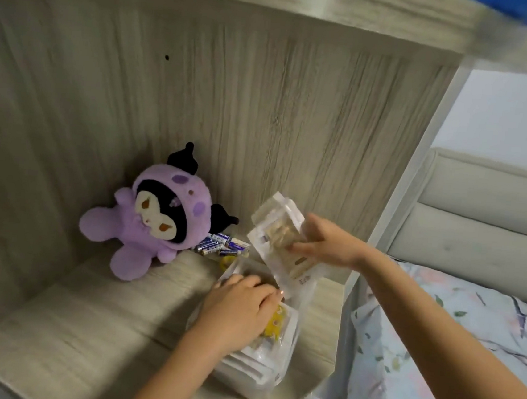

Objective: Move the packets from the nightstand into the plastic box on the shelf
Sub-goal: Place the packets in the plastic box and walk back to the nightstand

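A pile of clear and white packets point(255, 369) lies on the wooden nightstand top point(82, 326), near its right front edge. My left hand point(239, 306) rests on top of the pile, fingers curled over the upper packets. My right hand point(325, 240) holds one packet point(281, 233) with beige contents, lifted and tilted above the back of the pile, thumb across its front. A yellow item point(276, 321) shows inside a packet under my left hand. No plastic box or shelf is in view.
A purple plush toy point(154, 221) lies at the back left of the nightstand. Several blue batteries point(222, 243) lie beside it, behind the pile. Wooden panels enclose the back and left. A bed with floral sheets point(451, 346) lies to the right.
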A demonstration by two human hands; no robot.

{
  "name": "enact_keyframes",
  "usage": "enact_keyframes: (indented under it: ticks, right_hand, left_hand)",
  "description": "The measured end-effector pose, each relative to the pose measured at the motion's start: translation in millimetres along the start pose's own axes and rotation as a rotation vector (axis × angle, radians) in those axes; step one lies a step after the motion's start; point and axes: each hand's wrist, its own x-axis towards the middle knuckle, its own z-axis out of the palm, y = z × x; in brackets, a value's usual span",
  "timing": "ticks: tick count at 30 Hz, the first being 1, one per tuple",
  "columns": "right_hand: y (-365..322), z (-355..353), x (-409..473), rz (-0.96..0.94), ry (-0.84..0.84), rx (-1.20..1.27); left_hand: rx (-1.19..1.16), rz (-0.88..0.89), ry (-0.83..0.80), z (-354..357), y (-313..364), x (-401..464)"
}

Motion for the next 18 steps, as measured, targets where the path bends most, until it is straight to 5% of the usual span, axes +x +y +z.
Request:
enact_keyframes:
  ticks: [4, 18]
  right_hand:
    - [-7, 12, 18, -0.025, -0.051, -0.404]
    - [-8, 33, 14, -0.002, -0.135, -0.588]
  left_hand:
    - [-0.026, 0.019, 0.04, 3, -3, 0]
    - [0.018, 0.031, 0.075, 4, -2, 0]
